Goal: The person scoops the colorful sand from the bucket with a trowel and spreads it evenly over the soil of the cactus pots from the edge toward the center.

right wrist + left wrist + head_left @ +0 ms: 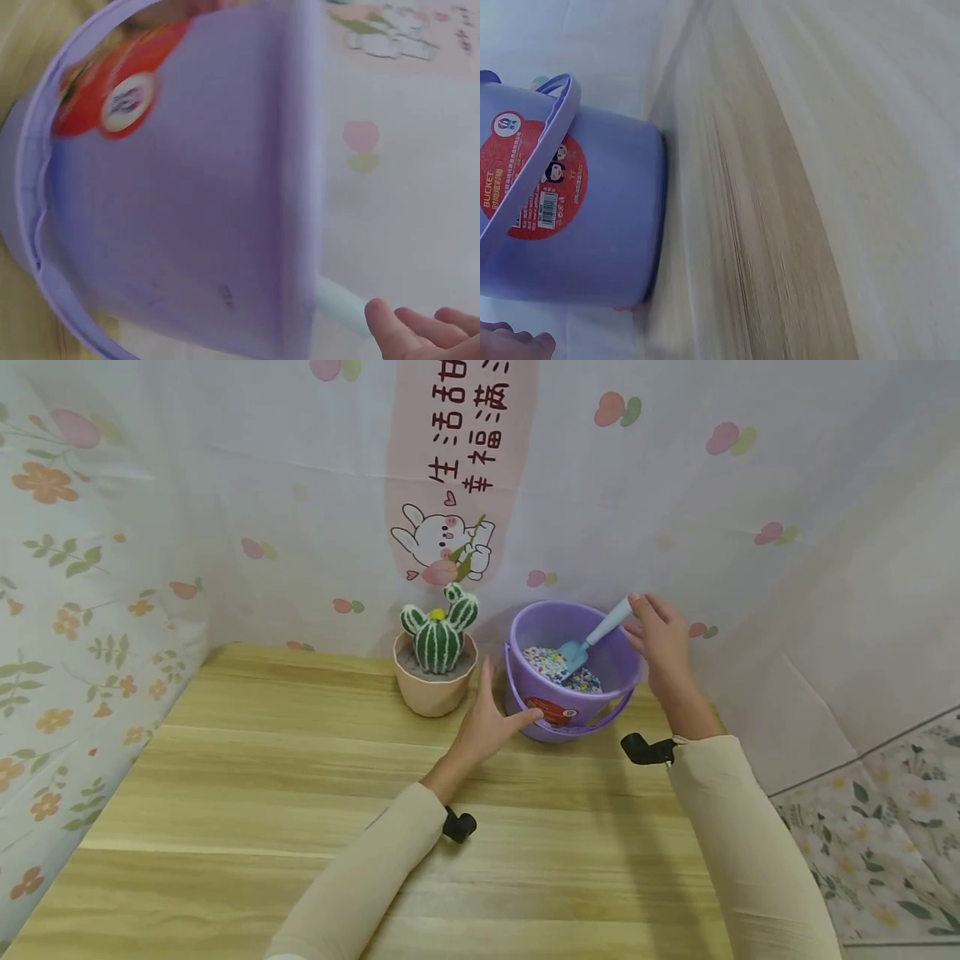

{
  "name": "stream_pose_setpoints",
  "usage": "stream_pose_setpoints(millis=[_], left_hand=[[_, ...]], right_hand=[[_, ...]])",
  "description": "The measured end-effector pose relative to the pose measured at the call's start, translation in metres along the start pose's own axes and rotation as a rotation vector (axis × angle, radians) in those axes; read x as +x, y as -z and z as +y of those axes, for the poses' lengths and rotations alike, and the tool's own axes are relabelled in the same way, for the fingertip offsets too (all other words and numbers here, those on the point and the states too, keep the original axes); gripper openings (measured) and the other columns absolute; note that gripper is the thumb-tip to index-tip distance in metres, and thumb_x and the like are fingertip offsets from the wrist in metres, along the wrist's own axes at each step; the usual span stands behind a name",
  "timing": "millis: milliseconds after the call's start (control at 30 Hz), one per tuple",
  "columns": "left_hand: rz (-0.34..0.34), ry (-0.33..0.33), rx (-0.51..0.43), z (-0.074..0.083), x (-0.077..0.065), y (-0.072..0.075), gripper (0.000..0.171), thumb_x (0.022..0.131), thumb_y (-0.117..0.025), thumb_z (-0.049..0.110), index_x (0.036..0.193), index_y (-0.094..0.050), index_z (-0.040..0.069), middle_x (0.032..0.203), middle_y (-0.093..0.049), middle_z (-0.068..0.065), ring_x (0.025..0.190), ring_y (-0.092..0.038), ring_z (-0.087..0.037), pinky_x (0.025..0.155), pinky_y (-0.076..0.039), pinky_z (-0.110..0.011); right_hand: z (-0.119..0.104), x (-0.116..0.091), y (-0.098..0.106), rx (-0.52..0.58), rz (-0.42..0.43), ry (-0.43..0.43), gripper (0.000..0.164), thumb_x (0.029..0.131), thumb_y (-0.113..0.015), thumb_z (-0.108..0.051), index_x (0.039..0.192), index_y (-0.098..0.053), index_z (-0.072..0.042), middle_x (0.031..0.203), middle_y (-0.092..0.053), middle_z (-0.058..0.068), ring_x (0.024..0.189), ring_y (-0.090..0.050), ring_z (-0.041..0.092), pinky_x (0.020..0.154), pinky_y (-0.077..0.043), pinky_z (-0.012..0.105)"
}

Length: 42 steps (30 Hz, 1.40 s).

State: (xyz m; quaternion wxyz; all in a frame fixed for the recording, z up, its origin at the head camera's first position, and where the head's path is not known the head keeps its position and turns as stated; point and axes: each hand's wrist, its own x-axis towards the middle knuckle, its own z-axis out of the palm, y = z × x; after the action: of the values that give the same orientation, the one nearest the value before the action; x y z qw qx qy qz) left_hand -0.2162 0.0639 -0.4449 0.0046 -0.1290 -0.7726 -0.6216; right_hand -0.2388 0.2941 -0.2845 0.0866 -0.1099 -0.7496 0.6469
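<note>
A purple bucket (pixel 551 618) with a red label and its handle lowered across the front holds small multicoloured beads (pixel 546 663). My right hand (pixel 663 639) is over the bucket's right rim and pinches the end of a light blue toy shovel (pixel 606 625), whose blade lies in the beads. The shovel's handle (pixel 341 306) shows beyond the rim in the right wrist view. At the bucket's left front, my left hand (pixel 483 720) has its thumb across the wall by the label and its fingers extended alongside. Fingertips of it (pixel 517 343) show below the bucket in the left wrist view.
A knitted cactus (pixel 438 645) in a pale peach pot (pixel 431 693) stands just left of the left hand. The wooden table (pixel 315 793) ends at a printed cloth (pixel 300 527) behind the bucket. Black wrist cameras stick out from both sleeves.
</note>
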Motion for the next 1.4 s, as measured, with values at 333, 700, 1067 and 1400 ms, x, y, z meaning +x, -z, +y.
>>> stream_pose_setpoints(millis=[333, 700, 1067, 1400], left_hand=[[-0.004, 0.033, -0.076, 0.004, 0.008, -0.011, 0.124, 0.072, -0.083, 0.049, 0.156, 0.008, 0.032, 0.164, -0.01, -0.001, 0.148, -0.016, -0.024, 0.116, -0.024, -0.05], [0.022, 0.033, -0.156, 0.003, 0.017, -0.017, 0.126, 0.072, -0.086, 0.039, 0.156, 0.008, 0.03, 0.164, -0.007, 0.003, 0.149, -0.013, -0.021, 0.117, -0.023, -0.047], [0.019, -0.025, -0.228, 0.001, 0.021, -0.025, 0.131, 0.067, -0.091, 0.033, 0.155, 0.005, 0.036, 0.161, -0.017, 0.006, 0.144, -0.025, -0.017, 0.114, -0.03, -0.042], [0.098, 0.015, -0.193, 0.0, 0.023, -0.036, 0.127, 0.066, -0.089, 0.042, 0.156, 0.001, 0.038, 0.161, -0.019, 0.004, 0.144, -0.026, -0.017, 0.114, -0.029, -0.039]], right_hand=[[-0.009, 0.018, 0.013, 0.371, 0.012, -0.225, 0.097, 0.09, -0.065, -0.044, 0.157, 0.0, -0.017, 0.16, -0.023, 0.013, 0.14, -0.038, 0.031, 0.11, -0.036, 0.034], [-0.005, 0.037, 0.016, 0.547, 0.0, -0.383, 0.087, 0.091, -0.065, -0.04, 0.157, -0.012, -0.023, 0.162, -0.014, 0.006, 0.147, -0.022, 0.026, 0.115, -0.029, 0.032], [0.006, 0.059, 0.016, 0.593, 0.006, -0.469, 0.084, 0.095, -0.062, -0.03, 0.158, -0.007, -0.023, 0.162, -0.017, -0.002, 0.145, -0.026, 0.015, 0.115, -0.029, 0.028], [0.007, 0.067, 0.009, 0.607, -0.013, -0.457, 0.046, 0.094, -0.065, -0.019, 0.135, -0.047, -0.019, 0.157, -0.03, -0.004, 0.144, -0.028, 0.013, 0.118, -0.021, 0.031]])
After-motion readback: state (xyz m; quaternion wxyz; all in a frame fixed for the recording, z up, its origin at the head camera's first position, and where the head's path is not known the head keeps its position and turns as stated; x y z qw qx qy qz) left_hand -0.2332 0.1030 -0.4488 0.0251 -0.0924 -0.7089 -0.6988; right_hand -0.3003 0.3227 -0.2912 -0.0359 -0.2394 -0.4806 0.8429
